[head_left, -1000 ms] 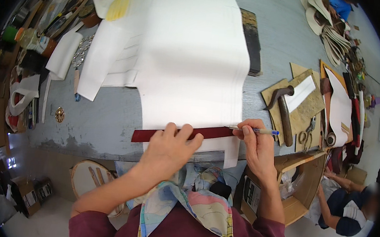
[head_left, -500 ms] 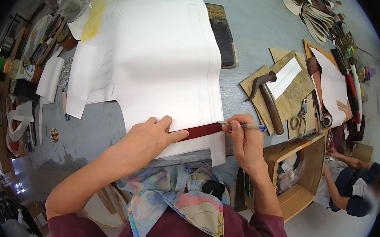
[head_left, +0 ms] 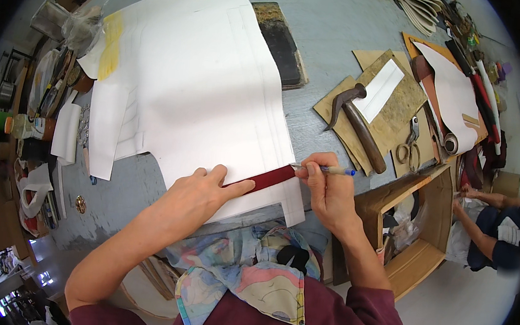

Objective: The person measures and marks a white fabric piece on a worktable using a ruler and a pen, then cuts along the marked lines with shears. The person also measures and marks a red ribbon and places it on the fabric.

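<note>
A dark red strip [head_left: 269, 178] lies along the near edge of a big white paper sheet [head_left: 205, 83] on a grey table [head_left: 340, 27]. My left hand [head_left: 198, 195] lies flat on the strip's left part, fingers spread, pressing it down. My right hand [head_left: 325, 190] grips a blue-capped pen [head_left: 327, 169], whose tip touches the paper at the strip's right end. The strip's left portion is hidden under my left hand.
A hammer [head_left: 359, 128] rests on brown boards right of the paper, scissors [head_left: 408, 147] beside it. A dark block [head_left: 280, 40] lies behind the sheet. Bottles and clutter line the left edge. Another person [head_left: 493, 220] crouches at the right near a wooden crate [head_left: 417, 238].
The view has shifted, so the table sits differently in frame. My right hand with the pen stays at the strip's right end; my left hand keeps pressing the strip.
</note>
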A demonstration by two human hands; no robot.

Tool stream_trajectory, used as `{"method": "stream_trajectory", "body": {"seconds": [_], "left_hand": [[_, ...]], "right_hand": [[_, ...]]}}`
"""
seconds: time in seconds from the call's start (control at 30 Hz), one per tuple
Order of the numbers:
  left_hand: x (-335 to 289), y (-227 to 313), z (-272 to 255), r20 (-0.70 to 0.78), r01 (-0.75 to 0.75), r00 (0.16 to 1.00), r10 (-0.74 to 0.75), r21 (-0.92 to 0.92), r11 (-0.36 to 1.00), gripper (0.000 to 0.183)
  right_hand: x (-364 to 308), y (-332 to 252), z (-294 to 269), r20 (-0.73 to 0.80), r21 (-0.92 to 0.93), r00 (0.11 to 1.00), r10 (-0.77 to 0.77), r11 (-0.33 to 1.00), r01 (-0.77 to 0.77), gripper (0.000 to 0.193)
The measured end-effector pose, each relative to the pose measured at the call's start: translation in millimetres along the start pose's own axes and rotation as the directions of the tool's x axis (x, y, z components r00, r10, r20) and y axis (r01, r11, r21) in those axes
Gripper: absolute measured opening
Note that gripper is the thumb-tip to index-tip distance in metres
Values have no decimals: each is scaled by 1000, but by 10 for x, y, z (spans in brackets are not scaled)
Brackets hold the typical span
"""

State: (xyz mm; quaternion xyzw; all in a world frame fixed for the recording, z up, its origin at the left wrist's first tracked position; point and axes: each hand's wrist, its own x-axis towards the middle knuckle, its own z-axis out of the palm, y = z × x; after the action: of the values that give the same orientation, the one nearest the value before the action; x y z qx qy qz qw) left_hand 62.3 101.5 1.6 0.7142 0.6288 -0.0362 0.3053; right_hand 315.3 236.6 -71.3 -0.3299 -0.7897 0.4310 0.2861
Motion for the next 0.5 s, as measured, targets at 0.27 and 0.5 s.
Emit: {"method": "stream_trajectory", "body": {"seconds": [0.27,0.5], "left_hand": [[14,-34,39,-31,-12,999,12,0,1000,72],[36,-66,16,-34,-35,999,35,-16,999,70]], "right_hand": [[28,-104,-112,81,-83,997,-15,996,22,11],[9,-234,-324,176,-259,984,30,966,17,10]]}}
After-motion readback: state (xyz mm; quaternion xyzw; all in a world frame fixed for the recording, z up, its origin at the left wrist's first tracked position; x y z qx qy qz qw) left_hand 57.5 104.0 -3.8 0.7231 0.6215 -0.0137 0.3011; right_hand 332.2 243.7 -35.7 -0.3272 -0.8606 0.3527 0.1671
